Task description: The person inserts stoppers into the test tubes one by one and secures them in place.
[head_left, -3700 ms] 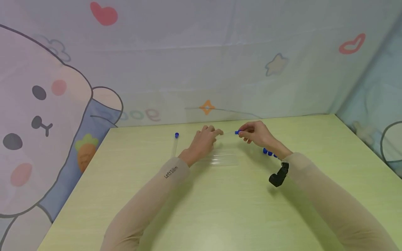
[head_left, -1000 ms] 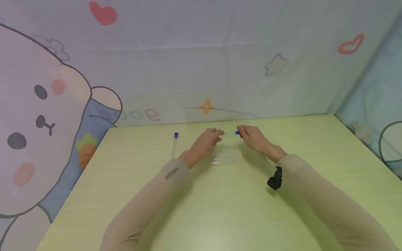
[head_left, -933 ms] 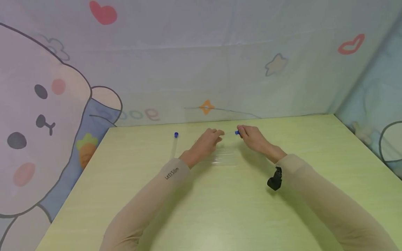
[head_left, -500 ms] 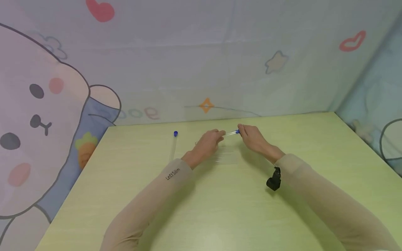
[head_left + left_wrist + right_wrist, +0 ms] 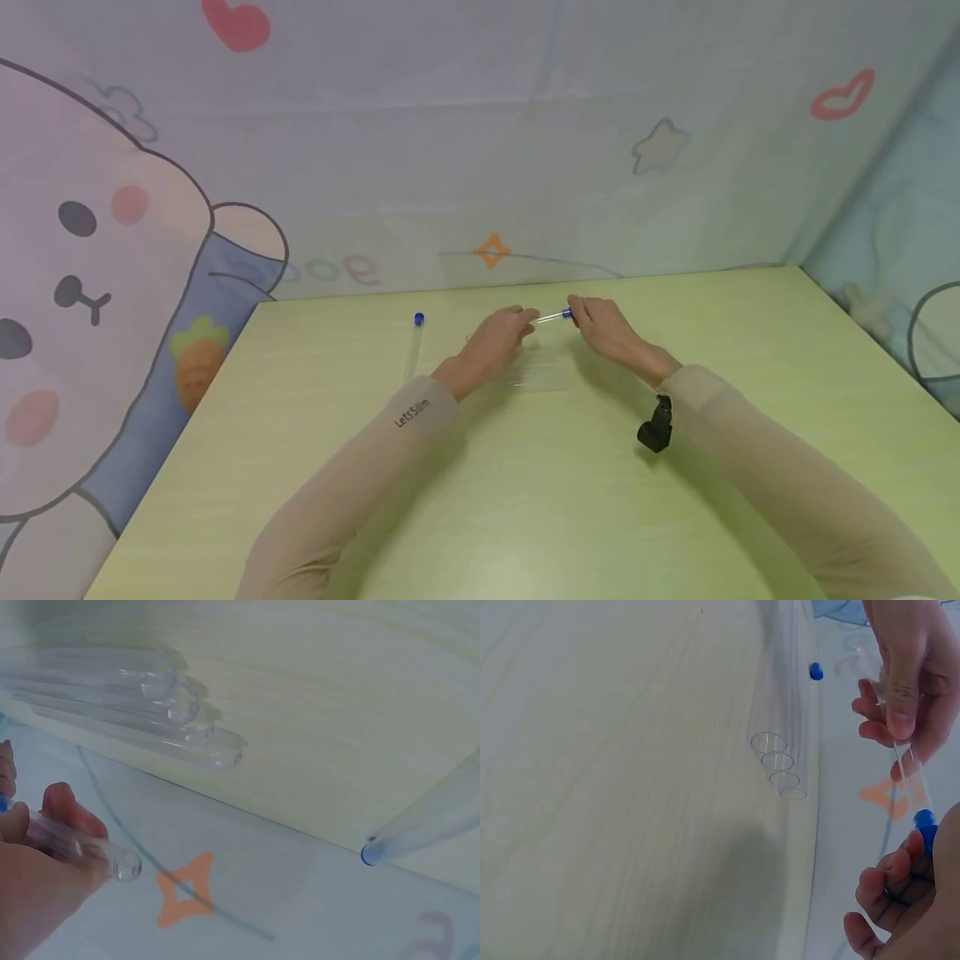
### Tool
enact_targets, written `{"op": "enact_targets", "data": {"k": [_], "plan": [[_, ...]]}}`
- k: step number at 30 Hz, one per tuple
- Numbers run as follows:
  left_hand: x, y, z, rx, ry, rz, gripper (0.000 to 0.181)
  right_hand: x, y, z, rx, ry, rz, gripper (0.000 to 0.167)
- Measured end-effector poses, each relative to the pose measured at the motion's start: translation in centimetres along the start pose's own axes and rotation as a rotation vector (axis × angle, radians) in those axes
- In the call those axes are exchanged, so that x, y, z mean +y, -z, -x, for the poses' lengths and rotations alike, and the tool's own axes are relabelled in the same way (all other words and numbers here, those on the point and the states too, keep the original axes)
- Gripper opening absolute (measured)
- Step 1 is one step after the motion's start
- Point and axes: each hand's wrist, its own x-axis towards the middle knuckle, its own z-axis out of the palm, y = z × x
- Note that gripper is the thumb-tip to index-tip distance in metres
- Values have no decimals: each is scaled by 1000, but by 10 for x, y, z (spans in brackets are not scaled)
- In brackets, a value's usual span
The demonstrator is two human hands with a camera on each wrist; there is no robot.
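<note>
My left hand (image 5: 491,346) grips a clear test tube (image 5: 82,847) just above the table, its rounded end sticking out of the hand in the left wrist view. The tube's other end points at my right hand (image 5: 611,329), which pinches a blue cap (image 5: 925,820) against the tube's mouth. How far the cap sits in the tube is hard to tell. Several uncapped test tubes (image 5: 776,712) lie side by side on the table under the hands, mostly hidden in the head view by the left hand and by their own clearness.
Another test tube (image 5: 414,354) with a blue cap (image 5: 419,319) lies on the table left of my left hand. A black wrist camera (image 5: 656,427) hangs below the right wrist. A printed cloth (image 5: 420,167) stands along the table's back edge.
My right hand has turned over the cap, its back now facing the head camera. The held tube shows more plainly. Loose blue caps seen earlier beside the right wrist are now hidden.
</note>
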Motion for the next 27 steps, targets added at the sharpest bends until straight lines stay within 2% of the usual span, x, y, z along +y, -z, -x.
{"op": "enact_targets", "data": {"k": [6,10,16,22,27], "plan": [[-2,1,1,10,-31,-156,33,3,2,-2,-10,39,20,47],[-2,2,2,45,-83,-192,37,2,4,-5,-15,51,23,47],[-1,3,5,78,-117,-231,45,-3,7,-7,-39,3,-5,50],[-2,8,7,69,-88,-254,46,-3,13,-4,-22,-28,-10,52],[-10,14,12,66,-44,-235,46,1,25,-3,19,-22,25,45]]}}
